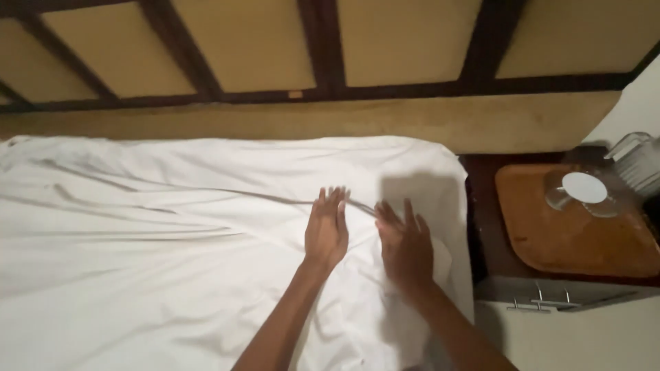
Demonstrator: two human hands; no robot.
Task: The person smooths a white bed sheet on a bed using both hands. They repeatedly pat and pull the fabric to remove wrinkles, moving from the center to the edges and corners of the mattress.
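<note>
Left hand: my left hand point(326, 227) lies flat on the white bed sheet point(172, 233), palm down, fingers stretched out and held close together, pointing toward the headboard. It grips nothing.

Right hand: my right hand point(405, 244) rests palm down just beside the left one, fingers slightly spread and angled up and to the left. It also holds nothing; it presses on the sheet near the bed's right edge.

Hands together: the two are near each other but not touching, with a narrow strip of sheet between them.

Sheet: it covers the mattress from the left border of the view to the right edge of the bed. A long crease point(275, 196) runs across it from the left and ends just by my fingertips. Softer wrinkles lie across the left part. My right hand throws a shadow on the cloth above it.

Headboard: a dark wooden frame with tan padded panels point(405, 41) stands behind the bed, with a tan band beneath it touching the sheet's upper edge.

Bedside surface: to the right of the bed stands a dark surface carrying a brown wooden tray point(550, 233). On the tray sits an upside-down clear glass point(583, 189) with a round white top.

Far right: a clear ridged object point(639, 161) sits at the tray's upper corner; I cannot tell what it is.
</note>
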